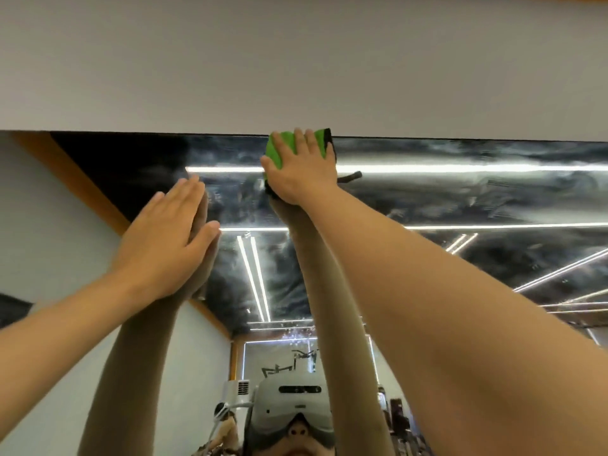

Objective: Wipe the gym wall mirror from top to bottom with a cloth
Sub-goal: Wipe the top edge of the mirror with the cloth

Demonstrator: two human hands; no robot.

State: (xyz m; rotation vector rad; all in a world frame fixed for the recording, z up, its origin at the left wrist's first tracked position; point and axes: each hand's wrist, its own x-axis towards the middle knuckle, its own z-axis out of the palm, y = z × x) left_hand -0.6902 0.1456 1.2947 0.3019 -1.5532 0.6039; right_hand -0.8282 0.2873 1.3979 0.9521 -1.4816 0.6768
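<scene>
1. Your right hand presses the green cloth with black edging flat at the smeared wall mirror's top edge, fingers spread.
2. Your left hand rests flat-palmed on the glass, holding nothing.

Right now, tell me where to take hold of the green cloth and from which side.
Pinch the green cloth by its black right edge, from the right: the right hand presses the middle flat on the mirror; that edge pokes free beyond the fingers.
</scene>
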